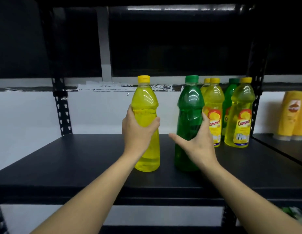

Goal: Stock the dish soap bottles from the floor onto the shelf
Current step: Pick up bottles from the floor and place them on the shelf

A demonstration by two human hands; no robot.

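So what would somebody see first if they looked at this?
Probably the bright yellow bottle in the middle of the black shelf, gripped by the left hand. Right beside it stands a dark green bottle, with the right hand spread against it. More yellow and green bottles cluster behind, toward the right.

Yellow bottle (147, 105) and green bottle (189, 105) upright on black shelf (79, 157); perhaps four labelled bottles (239, 119) at right.

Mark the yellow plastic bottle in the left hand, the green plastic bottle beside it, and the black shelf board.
yellow plastic bottle (145, 100): head view, shoulder.
green plastic bottle (190, 100): head view, shoulder.
black shelf board (71, 157): head view, bare top.
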